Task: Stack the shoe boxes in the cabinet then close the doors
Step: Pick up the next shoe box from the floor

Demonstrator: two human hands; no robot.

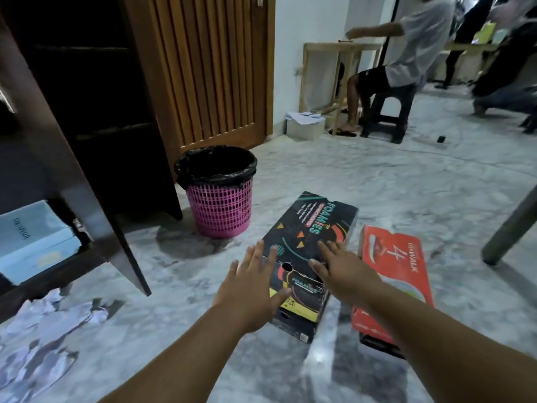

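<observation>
Shoe boxes, three in view. One black Foamies shoe box, lid on, lies flat on the marble floor at centre. One red shoe box, lid on, lies just right of it, the two near but apart. One pale blue shoe box sits inside the dark wooden cabinet at far left, on its lowest shelf; the cabinet stands open.

Hands, two, both reaching forward over the black box with fingers straight and spread, gripping nothing. Left hand is at the box's near left corner, thumb over the end panel. Right hand is over the lid's near right part. Contact cannot be told.

One pink wastebasket with black liner, on the floor between cabinet and black box. Crumpled paper, several pieces, near left. One seated person on a stool, far right.
</observation>
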